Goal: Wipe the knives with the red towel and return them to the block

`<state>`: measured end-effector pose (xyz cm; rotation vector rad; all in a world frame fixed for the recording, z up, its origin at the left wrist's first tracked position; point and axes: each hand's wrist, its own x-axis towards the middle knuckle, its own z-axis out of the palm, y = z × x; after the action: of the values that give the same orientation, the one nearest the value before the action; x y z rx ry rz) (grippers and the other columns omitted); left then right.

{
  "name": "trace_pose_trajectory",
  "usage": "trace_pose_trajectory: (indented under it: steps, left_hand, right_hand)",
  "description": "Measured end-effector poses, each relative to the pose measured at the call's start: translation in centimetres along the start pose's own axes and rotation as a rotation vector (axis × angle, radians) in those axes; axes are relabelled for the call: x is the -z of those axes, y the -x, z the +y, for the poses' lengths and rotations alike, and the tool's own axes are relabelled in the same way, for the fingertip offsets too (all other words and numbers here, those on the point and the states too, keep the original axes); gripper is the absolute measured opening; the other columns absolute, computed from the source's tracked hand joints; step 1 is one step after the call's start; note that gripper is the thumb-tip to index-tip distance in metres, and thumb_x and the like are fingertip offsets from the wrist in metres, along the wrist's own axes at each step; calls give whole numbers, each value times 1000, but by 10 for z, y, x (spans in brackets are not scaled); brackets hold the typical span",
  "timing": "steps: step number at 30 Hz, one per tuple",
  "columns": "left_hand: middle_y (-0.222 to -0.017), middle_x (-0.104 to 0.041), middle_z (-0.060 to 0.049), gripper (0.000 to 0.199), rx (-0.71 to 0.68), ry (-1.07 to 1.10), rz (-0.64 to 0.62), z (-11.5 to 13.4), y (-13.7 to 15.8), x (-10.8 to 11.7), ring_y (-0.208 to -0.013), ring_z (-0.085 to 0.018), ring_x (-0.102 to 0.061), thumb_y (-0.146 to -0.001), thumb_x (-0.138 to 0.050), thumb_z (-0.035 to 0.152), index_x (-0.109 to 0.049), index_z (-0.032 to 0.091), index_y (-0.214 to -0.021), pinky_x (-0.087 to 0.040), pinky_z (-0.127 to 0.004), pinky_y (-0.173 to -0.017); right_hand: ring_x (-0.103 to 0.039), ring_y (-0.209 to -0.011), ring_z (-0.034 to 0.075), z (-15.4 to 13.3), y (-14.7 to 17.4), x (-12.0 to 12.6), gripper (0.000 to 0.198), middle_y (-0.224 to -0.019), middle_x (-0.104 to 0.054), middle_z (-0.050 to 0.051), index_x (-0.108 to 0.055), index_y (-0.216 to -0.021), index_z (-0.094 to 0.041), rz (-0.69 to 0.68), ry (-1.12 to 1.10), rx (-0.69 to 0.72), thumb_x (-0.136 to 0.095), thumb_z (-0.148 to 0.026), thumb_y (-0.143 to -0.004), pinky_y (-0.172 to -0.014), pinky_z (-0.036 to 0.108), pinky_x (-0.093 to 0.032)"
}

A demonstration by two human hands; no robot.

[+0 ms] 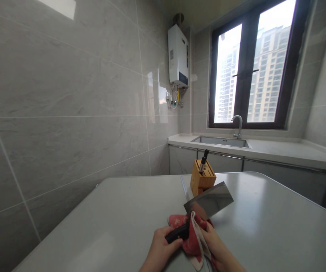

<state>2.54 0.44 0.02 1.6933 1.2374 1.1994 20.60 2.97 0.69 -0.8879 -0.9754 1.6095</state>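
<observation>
A cleaver with a broad shiny blade and a black handle is held above the table, its blade pointing up and to the right. My left hand is closed around the black handle. In my right hand is a red cloth with a pale edge, bunched around the place where handle and blade meet. Part of the cloth also shows behind the handle. Just beyond the blade stands a wooden knife block, with one black-handled knife in a slot. The blade hides the block's lower right part.
The light grey table has a seam down its middle. Behind it run a white counter with a sink and a faucet. A water heater hangs in the corner beside the window. A tiled wall stands at left.
</observation>
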Motion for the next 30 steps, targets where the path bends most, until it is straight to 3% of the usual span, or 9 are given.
trace_pose_trajectory:
  steps: [5,12,20,25,30]
  left_hand:
    - [-59,-57,-1,36,-1,-20,35,-3,0,1,-55,-13,-46,-68,-68,46,-68,10,-69,-35,-21,-51]
    - [-57,-54,0,40,-23,-66,76,-10,-3,2,-56,-12,-44,-70,-65,49,-66,10,-67,-31,-21,-51]
    - [-61,-59,-1,33,-44,-64,11,-6,1,0,-56,-12,-48,-72,-67,42,-68,9,-72,-33,-20,-52]
    - [-66,-63,-2,26,-87,-127,-51,-4,3,-2,-62,-15,-52,-69,-71,36,-70,10,-74,-36,-20,-56]
    - [-68,-65,-3,28,-71,-82,-69,0,2,0,-61,-14,-53,-70,-69,36,-71,10,-78,-37,-20,-55]
  right_hand:
    - [-68,-84,28,5,-3,3,55,-84,-73,10,-65,-99,-13,-9,-34,2,-78,-46,-57,-79,40,-53]
    - [-67,-93,25,-5,4,2,55,-95,-72,8,-57,-113,-17,-124,-120,-37,-76,-37,-65,-88,38,-49]
    - [-69,-83,25,-1,1,3,46,-84,-73,8,-63,-99,-14,-88,-114,-49,-77,-38,-62,-82,37,-51]
    - [-69,-75,24,8,-1,14,39,-75,-73,9,-66,-90,-12,-146,-119,-83,-76,-39,-63,-77,36,-52]
    - [-69,-73,21,6,1,11,35,-76,-73,7,-66,-88,-14,-92,-101,-63,-75,-39,-65,-74,32,-52]
